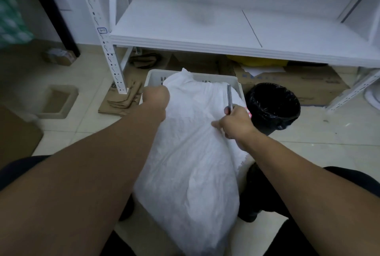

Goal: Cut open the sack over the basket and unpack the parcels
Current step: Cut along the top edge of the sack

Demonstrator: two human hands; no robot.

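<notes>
A white woven sack [191, 153] leans from the person's lap onto the white basket [153, 77], whose embossed lettering is unreadable. Left hand [156, 99] has its fingers fisted on the sack's top; right hand [236, 122] fingers grip a grey blade [229, 95]

Both forearms are bare, no sleeves showing; dark trousers [349, 183] cover the legs; dark shoes [253, 198] below.

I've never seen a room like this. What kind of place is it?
Probably a storeroom or parcel sorting room: a bare white metal shelf rack, flattened cardboard boxes under it, and a big white sack over a basket.
</notes>
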